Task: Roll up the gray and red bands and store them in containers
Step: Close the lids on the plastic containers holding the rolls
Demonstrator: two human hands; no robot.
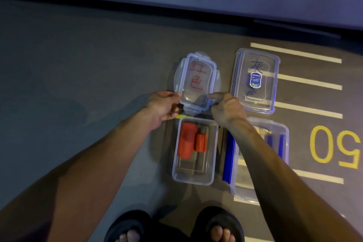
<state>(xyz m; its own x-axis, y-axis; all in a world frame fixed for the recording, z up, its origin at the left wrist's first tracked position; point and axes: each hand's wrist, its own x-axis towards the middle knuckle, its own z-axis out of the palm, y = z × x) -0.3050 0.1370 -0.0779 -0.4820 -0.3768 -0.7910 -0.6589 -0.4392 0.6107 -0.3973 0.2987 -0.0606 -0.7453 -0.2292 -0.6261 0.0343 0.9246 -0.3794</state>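
Observation:
A clear lid with red writing is held just above the ground. My left hand pinches its near-left edge and my right hand pinches its near-right edge. Below it stands a small clear container holding two rolled red bands. To the right a larger clear container with blue seals is partly hidden by my right forearm; its contents cannot be made out. Its lid with dark writing and a blue sticker lies flat beyond it.
Everything sits on dark asphalt. White painted stripes and a yellow number mark the ground at right. My feet in black sandals are at the bottom edge. A kerb runs along the far side.

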